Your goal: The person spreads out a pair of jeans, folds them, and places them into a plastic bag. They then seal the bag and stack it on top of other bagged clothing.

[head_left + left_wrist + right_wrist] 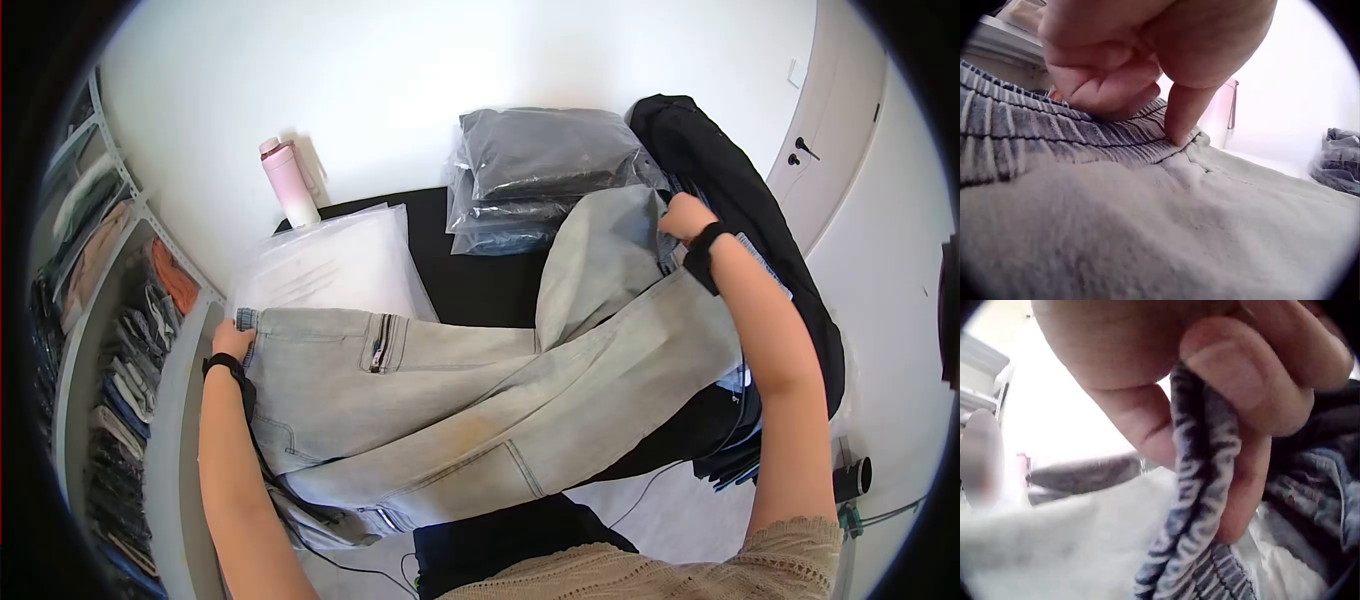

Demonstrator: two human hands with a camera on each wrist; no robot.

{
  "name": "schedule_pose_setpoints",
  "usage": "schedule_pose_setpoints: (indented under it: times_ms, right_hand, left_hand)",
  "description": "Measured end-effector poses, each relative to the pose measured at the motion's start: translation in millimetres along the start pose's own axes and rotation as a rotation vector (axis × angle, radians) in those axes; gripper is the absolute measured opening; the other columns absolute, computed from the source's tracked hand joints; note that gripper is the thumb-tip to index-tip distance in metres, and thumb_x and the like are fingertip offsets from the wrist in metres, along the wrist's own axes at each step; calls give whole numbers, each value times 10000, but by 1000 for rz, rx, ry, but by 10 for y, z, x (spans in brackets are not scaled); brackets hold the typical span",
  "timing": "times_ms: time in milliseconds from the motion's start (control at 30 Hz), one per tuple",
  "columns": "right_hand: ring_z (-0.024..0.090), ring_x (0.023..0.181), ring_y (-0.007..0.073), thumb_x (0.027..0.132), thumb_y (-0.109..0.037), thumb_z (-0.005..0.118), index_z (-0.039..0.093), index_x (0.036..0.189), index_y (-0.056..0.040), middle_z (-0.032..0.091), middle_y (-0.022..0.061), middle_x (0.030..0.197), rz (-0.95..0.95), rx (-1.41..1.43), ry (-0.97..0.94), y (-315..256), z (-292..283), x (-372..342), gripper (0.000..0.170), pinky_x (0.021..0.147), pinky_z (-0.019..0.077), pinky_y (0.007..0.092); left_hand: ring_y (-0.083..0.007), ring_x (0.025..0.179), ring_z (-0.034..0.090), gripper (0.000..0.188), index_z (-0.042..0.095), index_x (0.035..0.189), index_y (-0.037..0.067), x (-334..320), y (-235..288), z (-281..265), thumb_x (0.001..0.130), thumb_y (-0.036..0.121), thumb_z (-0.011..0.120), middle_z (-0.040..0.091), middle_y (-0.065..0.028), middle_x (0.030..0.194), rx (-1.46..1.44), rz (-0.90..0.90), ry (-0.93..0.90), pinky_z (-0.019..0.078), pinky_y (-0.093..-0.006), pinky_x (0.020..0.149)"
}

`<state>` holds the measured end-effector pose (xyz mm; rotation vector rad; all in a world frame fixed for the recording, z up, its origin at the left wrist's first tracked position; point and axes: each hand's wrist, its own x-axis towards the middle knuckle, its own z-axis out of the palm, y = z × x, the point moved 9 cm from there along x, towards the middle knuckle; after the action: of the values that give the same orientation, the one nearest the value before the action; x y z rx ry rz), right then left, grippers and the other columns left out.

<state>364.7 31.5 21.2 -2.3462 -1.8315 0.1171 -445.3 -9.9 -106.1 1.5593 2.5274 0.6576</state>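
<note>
Light grey-green jeans (450, 400) with zip pockets stretch across the black table between both hands. At the left, my left hand (232, 342) pinches the elastic waistband; in the left wrist view the thumb and curled fingers of the hand (1129, 62) grip the ribbed band (1054, 131). My right hand (688, 218) is raised at the right, holding a gathered elastic edge. The right wrist view shows that folded ribbed edge (1191, 487) pinched between thumb and fingers of the hand (1210, 381). One leg part lies folded up near the right hand.
Clear plastic bags (330, 265) lie at the table's left, beside a pink and white bottle (290, 182). Bagged folded clothes (545, 160) are stacked at the back. A black garment (740, 190) lies along the right. Shelves of clothes (125, 370) stand at the left; a cable hangs in front.
</note>
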Motion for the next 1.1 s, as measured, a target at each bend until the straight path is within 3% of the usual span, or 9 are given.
schedule_pose_setpoints:
  times_ms: [133,300,433,767,900,967,1033,1067,1100]
  right_hand:
    - [599,556,205,668,-200,618,643,667,41,597,158,575,-78,155,283,254,-867,-114,243,553,466,341]
    - [619,684,213,749,-309,596,654,914,50,652,133,747,-138,288,692,712,-2084,-393,399,659,478,313]
    - [626,738,221,743,-317,606,661,917,23,662,131,773,-75,289,825,1185,-2615,-163,386,657,467,313]
    - [622,891,310,734,-258,644,563,1019,55,639,228,933,-23,255,868,1280,-2040,599,431,779,470,368]
    - [613,888,279,736,-237,699,561,1027,20,633,188,930,-46,73,728,1250,-1305,1018,412,790,468,346]
    - [606,894,260,761,-252,695,558,1068,31,633,163,952,-99,168,567,1615,-865,1499,439,805,466,342]
    - [589,946,241,793,-266,679,545,1117,47,621,159,1023,-86,223,554,1467,-869,1302,470,841,455,327]
    - [585,956,242,797,-274,677,541,1126,50,615,163,1038,-81,251,524,1498,-874,1328,481,847,452,324]
    - [581,967,243,801,-282,674,538,1136,53,610,167,1053,-76,280,494,1544,-877,1346,492,853,449,322]
  left_hand:
    - [-324,826,583,348,570,917,-58,-83,227,-262,729,204,701,596,-194,812,-11,71,81,452,-392,770]
    - [-254,774,543,287,555,941,-56,361,-197,-522,809,188,631,595,-156,842,-397,244,186,427,-333,732]
    - [-332,955,568,389,551,1021,-79,219,-484,-1106,844,265,591,601,-228,1024,-293,-65,424,424,-386,820]
    - [-429,1017,555,490,559,1036,-116,426,-680,-901,834,331,571,572,-317,1072,-76,-233,613,428,-443,875]
    - [-359,588,599,274,574,764,-121,583,-656,-16,805,150,563,592,-263,654,-234,-338,41,463,-419,550]
    - [-417,839,610,275,600,772,-132,811,-785,20,751,137,551,606,-327,813,41,-127,320,474,-435,733]
    - [-411,703,620,273,574,658,-131,992,-819,155,748,124,535,590,-321,696,249,115,140,482,-433,652]
    - [-375,530,591,283,557,588,-105,677,-649,29,752,124,526,573,-284,602,-222,-224,54,459,-439,517]
    - [-315,401,531,270,536,563,-76,617,-536,-25,750,117,519,541,-224,515,-273,-213,18,401,-423,395]
